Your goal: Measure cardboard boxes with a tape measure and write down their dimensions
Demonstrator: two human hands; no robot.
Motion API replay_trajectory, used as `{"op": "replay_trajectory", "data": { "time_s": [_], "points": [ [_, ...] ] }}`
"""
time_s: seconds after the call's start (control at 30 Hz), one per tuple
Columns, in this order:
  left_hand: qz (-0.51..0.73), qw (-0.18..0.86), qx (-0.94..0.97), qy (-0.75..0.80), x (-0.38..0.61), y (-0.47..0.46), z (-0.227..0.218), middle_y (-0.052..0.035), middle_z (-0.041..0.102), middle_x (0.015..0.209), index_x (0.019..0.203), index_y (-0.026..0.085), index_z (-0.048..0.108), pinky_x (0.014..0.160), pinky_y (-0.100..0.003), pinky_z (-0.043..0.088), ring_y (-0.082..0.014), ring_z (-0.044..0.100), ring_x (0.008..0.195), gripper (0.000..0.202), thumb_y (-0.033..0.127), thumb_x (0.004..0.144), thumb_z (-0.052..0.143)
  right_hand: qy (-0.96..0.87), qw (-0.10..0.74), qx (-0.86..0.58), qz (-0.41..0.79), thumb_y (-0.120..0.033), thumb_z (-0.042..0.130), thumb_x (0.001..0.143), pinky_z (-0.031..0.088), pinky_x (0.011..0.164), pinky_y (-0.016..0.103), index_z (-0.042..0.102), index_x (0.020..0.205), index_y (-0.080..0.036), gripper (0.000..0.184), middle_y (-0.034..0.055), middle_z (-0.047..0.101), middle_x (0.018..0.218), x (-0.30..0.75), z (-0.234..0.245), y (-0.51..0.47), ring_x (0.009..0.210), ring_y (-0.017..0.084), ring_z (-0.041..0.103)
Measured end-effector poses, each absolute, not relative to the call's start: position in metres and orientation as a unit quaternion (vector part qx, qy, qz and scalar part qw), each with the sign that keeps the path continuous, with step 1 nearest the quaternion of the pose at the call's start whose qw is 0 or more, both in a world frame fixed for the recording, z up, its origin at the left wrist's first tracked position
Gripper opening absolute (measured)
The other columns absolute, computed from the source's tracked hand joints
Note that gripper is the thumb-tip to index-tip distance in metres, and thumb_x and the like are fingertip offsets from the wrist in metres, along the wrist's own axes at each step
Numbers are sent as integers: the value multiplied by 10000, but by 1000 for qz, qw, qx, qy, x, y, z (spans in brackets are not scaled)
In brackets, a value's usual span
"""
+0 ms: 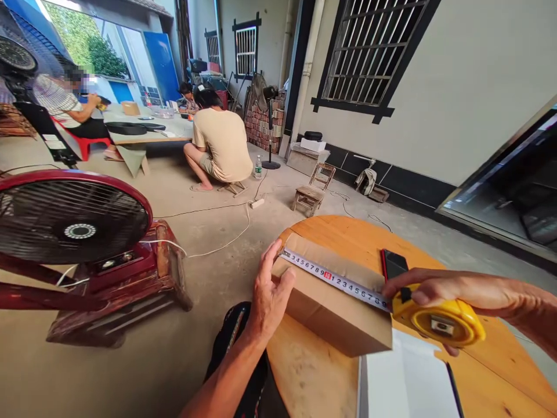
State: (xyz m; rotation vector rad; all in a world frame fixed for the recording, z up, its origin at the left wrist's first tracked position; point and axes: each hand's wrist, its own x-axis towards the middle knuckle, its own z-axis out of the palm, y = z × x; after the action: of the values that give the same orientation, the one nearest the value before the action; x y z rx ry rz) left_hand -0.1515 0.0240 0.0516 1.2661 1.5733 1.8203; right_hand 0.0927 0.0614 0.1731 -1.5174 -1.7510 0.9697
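Brown cardboard: the long rectangular box (337,314) lies on the round wooden table (315,355), probably light, stiff along its edges but easily dented, best steadied by its ends. At its left end, the left hand (268,290) has thumb and fingers spread; whether they clamp it I can't tell. Beyond its right end, the right hand (467,287) grips the yellow plastic tape measure (435,325), whose thin metal blade (343,283), likely springy, runs along its top.
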Motion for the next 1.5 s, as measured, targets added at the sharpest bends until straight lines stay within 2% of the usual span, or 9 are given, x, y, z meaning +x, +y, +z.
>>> {"op": "replay_trajectory", "data": {
  "time_s": [0.1,0.23,0.43,0.83,1.03,1.2,1.3,1.43,1.5],
  "points": [
    [636,203,474,575,-153,24,52,-94,500,1451,1204,202,626,1105,-406,386,-267,480,1329,363,286,865,529,-634,205,-556,496,-307,363,717,308,394,47,770,787,-36,494,4,714,650,98,186,73,419,37,623],
    [624,191,473,592,-155,23,52,-106,520,1432,1176,191,645,1085,-423,401,-284,517,1286,362,309,848,549,-576,57,-518,630,-215,406,726,375,451,77,707,1028,61,508,13,722,683,108,207,88,502,52,654],
    [623,181,479,591,-157,25,48,-98,553,1404,1176,188,655,1103,-406,384,-279,525,1281,383,366,848,569,-561,56,-546,620,-175,332,756,349,467,52,621,1116,140,559,2,709,696,133,210,88,532,27,641],
    [623,195,461,601,-156,23,46,-47,549,1418,1249,253,645,1098,-369,400,-269,493,1320,420,410,864,586,-576,-47,-522,628,-244,707,644,542,474,194,765,1012,-103,398,81,756,876,147,204,101,612,173,704],
    [640,187,434,606,-148,21,45,-62,384,1550,1499,270,366,1178,-406,292,-271,358,1424,635,410,911,563,-580,26,-530,617,-333,695,678,535,460,241,740,1052,-110,438,105,728,872,159,209,87,597,191,687],
    [640,208,477,565,-155,16,41,-81,468,1484,1268,215,612,1118,-370,382,-256,433,1374,424,453,943,478,-507,144,-500,687,-536,671,735,545,534,289,646,1109,-156,533,98,711,825,162,192,27,628,224,713],
    [616,238,518,543,-163,12,43,-84,505,1454,1267,200,604,1126,-391,372,-260,446,1364,437,420,905,498,-436,157,-490,739,-673,636,749,540,523,301,564,1225,-246,644,79,702,859,147,160,-23,733,284,740],
    [573,250,549,555,-168,7,50,-103,546,1417,1322,173,554,1135,-429,359,-287,478,1337,555,405,819,592,-494,237,-483,683,-842,621,628,553,737,383,691,859,-168,716,98,696,832,114,108,-65,767,251,692],
    [562,252,552,562,-167,6,52,-111,569,1392,1327,166,552,1121,-428,377,-288,513,1304,578,435,818,601,-527,215,-506,648,-920,546,586,529,825,456,717,825,-168,808,130,714,868,98,89,-74,842,297,684]
  ]
}}
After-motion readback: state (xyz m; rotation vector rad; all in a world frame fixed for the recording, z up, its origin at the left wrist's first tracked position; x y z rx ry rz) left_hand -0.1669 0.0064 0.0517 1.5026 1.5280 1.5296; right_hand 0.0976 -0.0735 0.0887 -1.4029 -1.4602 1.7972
